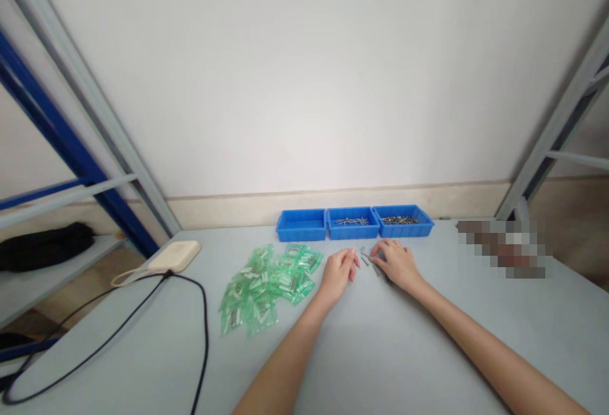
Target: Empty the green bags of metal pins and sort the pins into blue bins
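Note:
My left hand (339,270) rests over the table with its fingers curled in and the thumb against them. Something thin and dark seems to stick out at its fingertips, too small to name. To its right, my right hand (398,264) is palm down, thumb and forefinger close together at a few loose thin metal screws (365,259) on the table. Whether it grips one is hard to see. More small dark pieces lie partly under this hand. Left of my hands spreads a pile of green clear plastic bags (266,285) with small metal parts inside.
Three blue bins stand in a row near the wall: a left bin (301,233) with nothing visible inside, a middle bin (353,231) and a right bin (404,230) with metal pieces. A white box (175,256) and a black cable (206,323) lie at left. A pixelated patch covers the right.

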{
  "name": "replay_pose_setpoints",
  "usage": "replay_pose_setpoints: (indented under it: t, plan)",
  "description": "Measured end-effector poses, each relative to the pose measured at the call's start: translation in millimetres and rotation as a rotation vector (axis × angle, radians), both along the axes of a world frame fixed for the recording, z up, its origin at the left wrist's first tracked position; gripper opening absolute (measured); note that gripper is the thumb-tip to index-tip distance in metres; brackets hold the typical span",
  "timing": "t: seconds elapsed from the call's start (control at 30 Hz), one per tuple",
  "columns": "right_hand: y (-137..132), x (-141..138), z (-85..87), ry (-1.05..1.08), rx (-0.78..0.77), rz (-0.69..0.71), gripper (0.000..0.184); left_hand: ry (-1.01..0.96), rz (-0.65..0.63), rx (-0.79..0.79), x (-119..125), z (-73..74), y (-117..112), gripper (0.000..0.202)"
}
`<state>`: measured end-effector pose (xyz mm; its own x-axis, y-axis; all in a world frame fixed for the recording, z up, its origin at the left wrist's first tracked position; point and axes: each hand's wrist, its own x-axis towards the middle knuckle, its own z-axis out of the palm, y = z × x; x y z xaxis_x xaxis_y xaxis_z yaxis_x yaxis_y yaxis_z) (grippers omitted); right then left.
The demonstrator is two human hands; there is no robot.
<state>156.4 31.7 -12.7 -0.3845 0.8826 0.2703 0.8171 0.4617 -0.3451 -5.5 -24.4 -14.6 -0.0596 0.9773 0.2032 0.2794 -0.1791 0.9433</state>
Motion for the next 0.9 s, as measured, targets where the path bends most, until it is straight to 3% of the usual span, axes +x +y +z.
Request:
replay_pose_setpoints:
  t: [0.3,0.47,0.6,0.9]
  plan:
    - [-2.8,9.7,10.1,0.157,-0.016,0.018,0.016,0.042,0.027,0.016,-6.1,2.0,-0.6,0.043]
    - [-11.3,11.0,24.2,0.364,-0.132,0.178,0.015,0.148,-0.017,0.036,-3.6,6.5,-6.0,0.039]
    - [-17.6,10.1,29.2,0.412,-0.139,0.278,0.012,0.222,-0.052,0.076,-2.1,10.9,-10.8,0.036]
    - [-22.0,7.4,24.8,0.367,-0.079,0.347,0.013,0.068,-0.072,0.021,-1.1,8.4,-9.0,0.04]
